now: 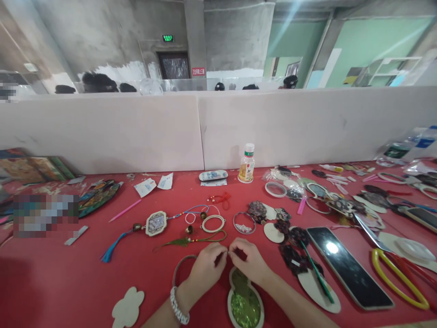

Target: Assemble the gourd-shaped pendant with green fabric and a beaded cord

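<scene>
Fingertips of my left hand (209, 264) and my right hand (248, 258) meet above the red table, each in a closed pinch. Whatever lies between them is too small to make out. Below the right hand lies a gourd-shaped piece (245, 305) with a pale rim and shiny green filling, partly covered by that hand. A grey-brown ring (180, 269) is half hidden behind my left wrist. Just beyond the hands are a green tassel cord (201, 239), a pale oval ring (213, 223) and a round ring with small beads (244, 223).
To the right lie a phone (350, 266), scissors (398, 273) with yellow and red handles, and a green stick (317, 273). An octagonal pendant (156, 223) with a blue tassel and a pale flower-shaped blank (128, 307) lie left. A small bottle (246, 163) stands by the white partition (143, 132).
</scene>
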`<action>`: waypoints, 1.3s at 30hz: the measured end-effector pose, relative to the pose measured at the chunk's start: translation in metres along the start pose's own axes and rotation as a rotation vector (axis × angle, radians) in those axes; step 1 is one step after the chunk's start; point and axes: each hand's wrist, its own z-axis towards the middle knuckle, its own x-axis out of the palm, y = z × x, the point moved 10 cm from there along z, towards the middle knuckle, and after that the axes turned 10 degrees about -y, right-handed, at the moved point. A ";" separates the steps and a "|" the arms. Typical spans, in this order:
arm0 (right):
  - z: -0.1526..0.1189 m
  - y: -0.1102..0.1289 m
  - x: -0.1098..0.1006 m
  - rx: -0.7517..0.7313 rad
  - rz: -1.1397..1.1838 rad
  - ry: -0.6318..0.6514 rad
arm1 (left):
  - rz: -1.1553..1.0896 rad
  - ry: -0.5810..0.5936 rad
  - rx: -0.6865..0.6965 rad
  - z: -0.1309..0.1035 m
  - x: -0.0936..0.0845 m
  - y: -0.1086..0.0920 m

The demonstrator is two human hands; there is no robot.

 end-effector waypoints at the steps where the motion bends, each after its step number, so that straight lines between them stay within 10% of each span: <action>1: 0.000 0.000 0.000 0.001 0.005 -0.001 | -0.003 -0.001 -0.002 0.000 0.000 0.000; 39: 0.000 -0.002 0.000 0.049 0.058 0.023 | -0.042 0.017 -0.024 0.000 0.000 0.001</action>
